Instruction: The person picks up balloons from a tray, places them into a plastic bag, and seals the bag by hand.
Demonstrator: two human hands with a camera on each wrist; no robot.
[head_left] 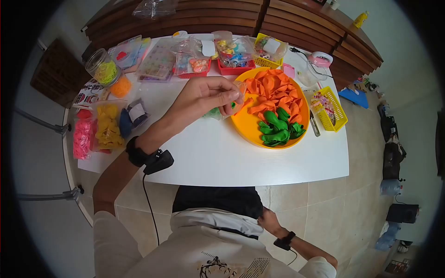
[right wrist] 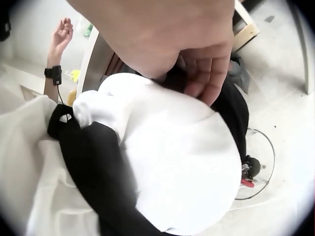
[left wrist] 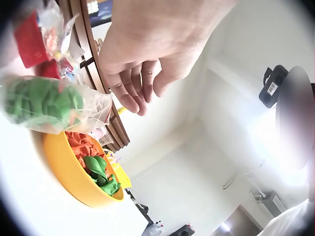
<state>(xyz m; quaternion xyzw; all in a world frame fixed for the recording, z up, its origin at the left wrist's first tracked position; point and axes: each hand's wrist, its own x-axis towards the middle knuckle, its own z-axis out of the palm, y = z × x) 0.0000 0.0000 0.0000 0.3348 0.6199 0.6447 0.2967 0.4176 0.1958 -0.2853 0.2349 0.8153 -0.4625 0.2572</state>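
My left hand (head_left: 215,97) is raised over the table with loosely bent fingers and nothing between them, as the left wrist view (left wrist: 147,54) shows. In the head view it overlaps a clear bag of green balloons (left wrist: 47,103), mostly hidden there. Right of the hand stands a round yellow tub (head_left: 248,132) holding loose orange balloons (head_left: 273,88) and, at its near side, green balloons (head_left: 278,127). Down by my hip, my right hand (head_left: 272,223) rests at the black trousers (head_left: 218,197), fingers loosely bent with a gap to the thumb.
Bags of yellow (head_left: 109,125) and pink (head_left: 83,138) pieces lie on the left of the white table (head_left: 208,162), near a clear jar (head_left: 103,67). Red baskets (head_left: 236,69) line the back. A yellow basket (head_left: 340,118) and a dark slim tool (head_left: 314,124) are right of the tub.
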